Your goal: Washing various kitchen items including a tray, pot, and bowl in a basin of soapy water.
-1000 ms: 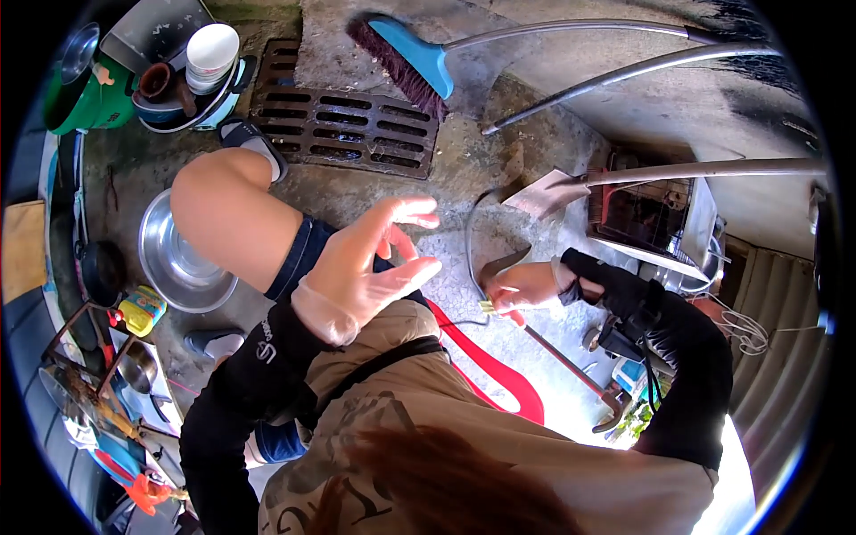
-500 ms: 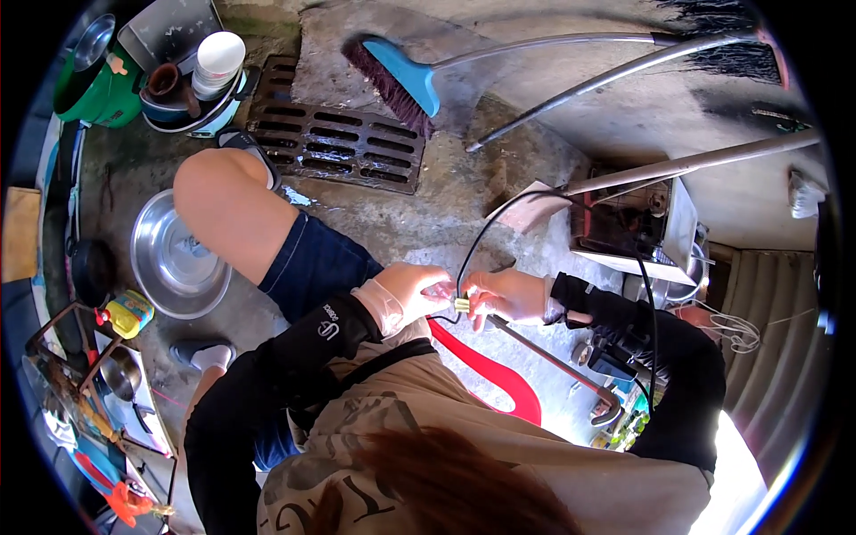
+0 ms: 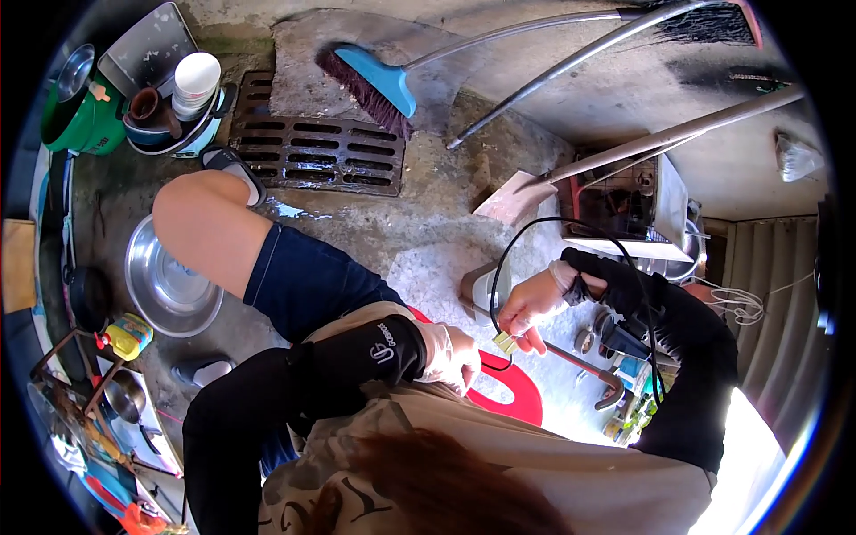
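My right hand (image 3: 532,301), in a thin clear glove, pinches a small pale-yellow block (image 3: 506,342) between its fingers. A black cord (image 3: 560,220) arches above this hand and runs down along the right forearm. A thin dark loop hangs below the block. My left hand (image 3: 453,358), also gloved, is close to the front of my beige shirt (image 3: 419,410). Its fingers are curled downward and partly hidden, so whatever they grip cannot be made out. A red plastic seat-like piece (image 3: 522,399) lies just below the hands.
A metal basin (image 3: 174,299) stands left of my bent knee. Ahead are a drain grate (image 3: 330,152), a blue broom (image 3: 379,80) and a shovel (image 3: 517,196). A green bucket (image 3: 85,125) and stacked bowls (image 3: 196,85) sit at far left. A grey container (image 3: 484,290) stands behind my right hand.
My hands, close together before, have parted. The left moved down and right toward the shirt; the right moved slightly right, keeping the pale-yellow block. The view has shifted a little.
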The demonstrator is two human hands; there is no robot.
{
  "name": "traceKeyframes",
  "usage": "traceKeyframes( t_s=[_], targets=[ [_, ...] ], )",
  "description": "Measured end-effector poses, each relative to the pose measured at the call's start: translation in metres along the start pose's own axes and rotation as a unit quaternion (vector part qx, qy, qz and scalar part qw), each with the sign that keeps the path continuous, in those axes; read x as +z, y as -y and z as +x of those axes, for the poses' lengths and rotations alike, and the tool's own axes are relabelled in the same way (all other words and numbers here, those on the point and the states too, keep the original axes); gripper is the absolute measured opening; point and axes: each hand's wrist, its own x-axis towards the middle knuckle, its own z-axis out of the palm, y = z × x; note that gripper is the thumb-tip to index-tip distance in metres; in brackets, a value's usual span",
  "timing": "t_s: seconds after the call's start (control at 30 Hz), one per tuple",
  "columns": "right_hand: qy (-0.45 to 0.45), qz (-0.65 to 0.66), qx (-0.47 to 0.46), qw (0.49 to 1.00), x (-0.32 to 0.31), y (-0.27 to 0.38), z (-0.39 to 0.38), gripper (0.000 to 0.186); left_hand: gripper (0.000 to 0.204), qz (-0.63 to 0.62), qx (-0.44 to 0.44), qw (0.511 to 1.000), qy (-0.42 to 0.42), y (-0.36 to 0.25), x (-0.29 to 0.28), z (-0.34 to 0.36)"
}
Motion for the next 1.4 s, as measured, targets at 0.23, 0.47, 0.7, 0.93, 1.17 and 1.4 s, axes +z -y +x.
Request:
traceKeyframes(
  t_s=[0.23, 0.47, 0.7, 0.93, 1.17, 1.4],
  targets=[
    [-0.001, 0.056, -0.021, 0.998, -0.003, -0.024, 0.005, 0.024, 0.005, 0.087, 0.068, 0.960, -0.256, 0.008, 0.004, 0.007],
    [0.039, 0.210, -0.148, 0.966, 0.020, -0.037, 0.025, 0.032, 0.012, 0.136, 0.075, 0.889, -0.432, 0.007, -0.001, -0.008],
    [0.001, 0.339, -0.221, 0.914, 0.022, -0.066, 0.021, 0.044, 0.012, 0.136, 0.048, 0.891, -0.431, 0.008, 0.005, -0.004],
    [0.021, 0.218, -0.171, 0.961, 0.029, -0.039, 0.024, 0.034, 0.009, 0.132, 0.040, 0.898, -0.417, 0.005, 0.002, -0.003],
    [0.093, 0.210, -0.146, 0.962, 0.022, -0.017, 0.034, 0.038, 0.010, 0.108, 0.045, 0.893, -0.434, 0.012, 0.005, -0.011],
    [-0.159, 0.023, 0.150, 0.976, -0.064, -0.018, 0.029, 0.060, 0.017, 0.039, -0.062, 0.796, -0.601, 0.064, 0.004, -0.100]
  ],
)
